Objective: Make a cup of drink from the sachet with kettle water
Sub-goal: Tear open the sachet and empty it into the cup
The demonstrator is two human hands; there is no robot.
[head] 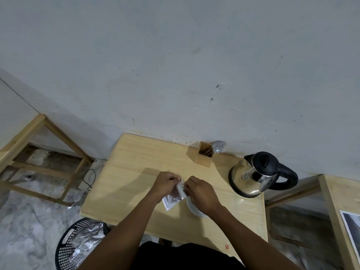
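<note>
A small silvery sachet (173,198) with a dark panel hangs over the middle of the wooden table (132,172). My left hand (165,185) and my right hand (200,191) both pinch its top edge, close together. A white cup (194,210) stands under my right wrist and is mostly hidden by it. The steel kettle (255,178), with a black lid and handle, stands at the table's right side.
A wooden holder (200,154) with a spoon and fork stands at the back edge by the wall. A black perforated bin (76,248) with foil wrappers sits on the floor at the left. Wooden frames stand on both sides, and a black cable lies on the floor.
</note>
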